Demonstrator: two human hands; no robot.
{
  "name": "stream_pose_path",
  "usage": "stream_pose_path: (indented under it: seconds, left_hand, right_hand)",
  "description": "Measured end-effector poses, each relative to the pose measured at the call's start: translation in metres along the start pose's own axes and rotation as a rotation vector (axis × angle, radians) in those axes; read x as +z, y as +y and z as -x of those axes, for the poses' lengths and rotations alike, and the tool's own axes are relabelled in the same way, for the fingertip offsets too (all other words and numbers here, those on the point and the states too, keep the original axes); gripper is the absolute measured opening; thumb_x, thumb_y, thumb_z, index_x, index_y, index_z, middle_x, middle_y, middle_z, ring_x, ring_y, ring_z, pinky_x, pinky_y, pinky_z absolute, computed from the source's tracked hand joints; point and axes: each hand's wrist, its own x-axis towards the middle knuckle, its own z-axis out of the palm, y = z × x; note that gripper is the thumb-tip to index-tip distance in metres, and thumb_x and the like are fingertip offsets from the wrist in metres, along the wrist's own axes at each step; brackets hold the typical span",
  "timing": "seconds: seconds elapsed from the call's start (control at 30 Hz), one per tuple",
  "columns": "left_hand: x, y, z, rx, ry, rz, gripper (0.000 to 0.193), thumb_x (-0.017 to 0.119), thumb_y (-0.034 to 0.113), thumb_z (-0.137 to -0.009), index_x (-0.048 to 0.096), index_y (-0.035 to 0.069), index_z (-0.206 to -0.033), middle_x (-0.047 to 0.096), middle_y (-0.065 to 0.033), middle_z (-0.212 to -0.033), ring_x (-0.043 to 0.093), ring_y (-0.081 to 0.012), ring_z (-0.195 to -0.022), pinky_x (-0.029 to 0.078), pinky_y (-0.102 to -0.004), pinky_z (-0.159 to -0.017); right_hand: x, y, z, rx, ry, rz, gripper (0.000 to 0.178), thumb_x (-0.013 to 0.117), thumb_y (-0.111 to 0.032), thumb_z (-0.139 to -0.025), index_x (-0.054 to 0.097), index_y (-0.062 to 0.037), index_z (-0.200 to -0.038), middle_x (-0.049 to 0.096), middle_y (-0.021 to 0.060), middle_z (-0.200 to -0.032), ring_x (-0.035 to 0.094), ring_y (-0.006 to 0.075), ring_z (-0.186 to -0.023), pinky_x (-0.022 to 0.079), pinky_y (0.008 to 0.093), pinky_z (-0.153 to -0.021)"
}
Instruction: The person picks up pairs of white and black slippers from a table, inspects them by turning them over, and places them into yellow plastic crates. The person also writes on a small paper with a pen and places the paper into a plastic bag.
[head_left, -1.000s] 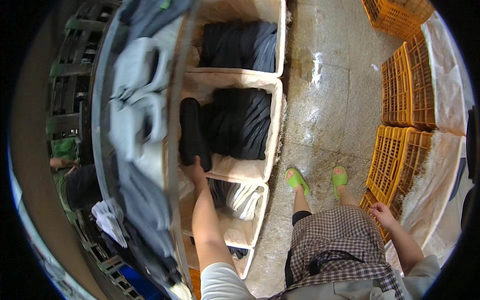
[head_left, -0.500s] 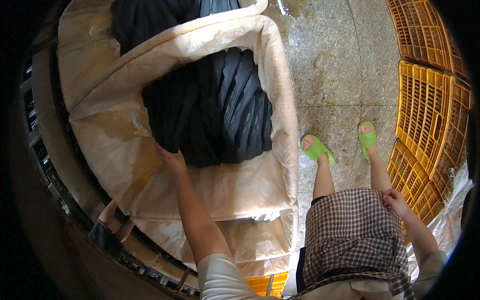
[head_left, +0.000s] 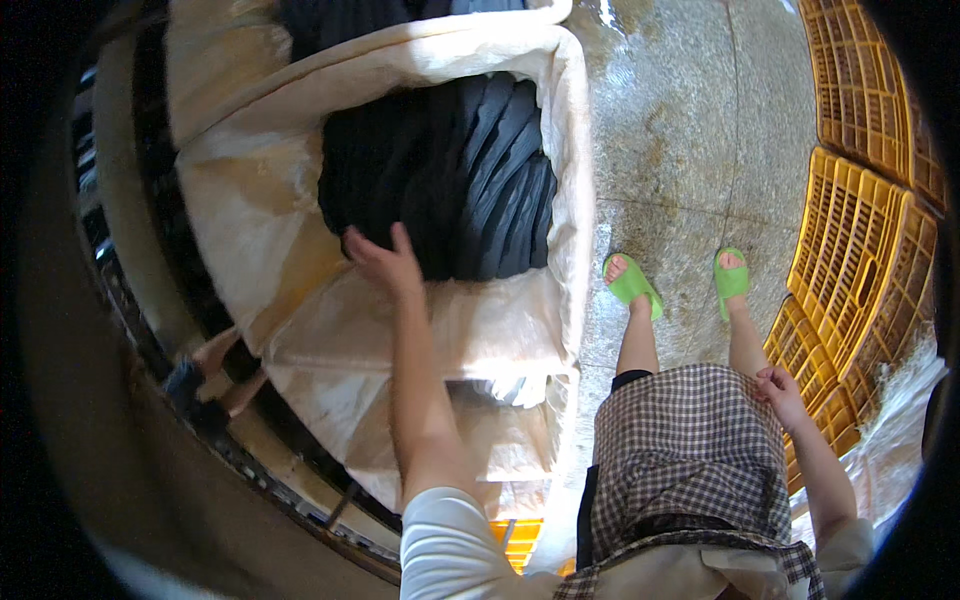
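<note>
A large cream woven sack (head_left: pixel 480 330) stands wide-mouthed on my left. Inside it lie several long black pieces (head_left: pixel 500 190), packed side by side in slanting folds; they look like cloth, but I cannot tell the kind. My left hand (head_left: pixel 385 262) is over the sack's near left part, at the edge of the black pieces. Its fingers are spread and slightly blurred, and it holds nothing. Down by my lap, my right hand (head_left: pixel 784 396) is closed, its fingertips pinching the side edge of the brown checked apron (head_left: pixel 690 440).
Stacked yellow plastic crates (head_left: pixel 840 240) line the right side. The concrete floor (head_left: pixel 670 130) has wet patches. Beyond the sack, another holds black pieces (head_left: pixel 350 18). A rail-like metal structure (head_left: pixel 115 130) runs along the left, with part of another person's arm (head_left: pixel 240 392) beside it.
My left hand has come away from the sack's inner wall, its fingers spreading near the black pieces. The view has shifted slightly. My right hand stays at the apron.
</note>
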Motion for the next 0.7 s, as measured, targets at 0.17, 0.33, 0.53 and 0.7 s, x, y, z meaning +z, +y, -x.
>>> stream_pose_path:
  seconds: [0.17,0.33,0.53,0.7]
  left_hand:
    - [-0.052,0.029,0.173,0.62,-0.009,0.23,0.053,0.063,0.026,-0.083,0.045,0.004,-0.127,0.041,-0.02,-0.134,0.038,-0.0355,-0.126,0.026,-0.0484,-0.106]
    - [-0.178,0.024,0.316,0.41,-0.496,0.243,0.052,0.068,0.02,-0.076,0.05,0.006,-0.122,0.044,-0.0179,-0.129,0.037,-0.0349,-0.126,0.028,-0.0498,-0.104]
    - [-0.286,-0.011,0.428,-0.06,-0.389,0.325,0.052,0.065,0.022,-0.08,0.046,0.009,-0.127,0.047,-0.0139,-0.128,0.044,-0.0319,-0.12,0.037,-0.041,-0.1]
    - [-0.329,-0.057,0.497,-0.188,-0.274,0.292,0.053,0.062,0.023,-0.082,0.043,0.01,-0.13,0.047,-0.0134,-0.129,0.045,-0.0327,-0.118,0.038,-0.0416,-0.099]
  right_hand:
    - [0.013,-0.046,0.038,-0.194,-0.075,-0.017,0.018,0.058,-0.013,-0.089,0.054,-0.0007,-0.102,0.058,0.0044,-0.087,0.058,0.0126,-0.074,0.049,0.0262,-0.072]
    - [0.015,-0.082,0.08,-0.277,-0.134,0.173,0.019,0.058,-0.012,-0.089,0.054,0.0001,-0.103,0.058,0.0046,-0.087,0.057,0.0127,-0.074,0.048,0.0261,-0.069]
    - [0.027,-0.128,0.121,-0.457,-0.189,0.297,0.015,0.059,-0.014,-0.088,0.054,-0.0035,-0.098,0.058,0.0016,-0.08,0.055,0.0102,-0.07,0.044,0.0235,-0.059]
    - [0.116,-0.162,0.158,-0.663,-0.311,0.452,0.011,0.056,-0.013,-0.089,0.054,-0.0079,-0.098,0.059,-0.0012,-0.083,0.055,0.0084,-0.07,0.043,0.0234,-0.062]
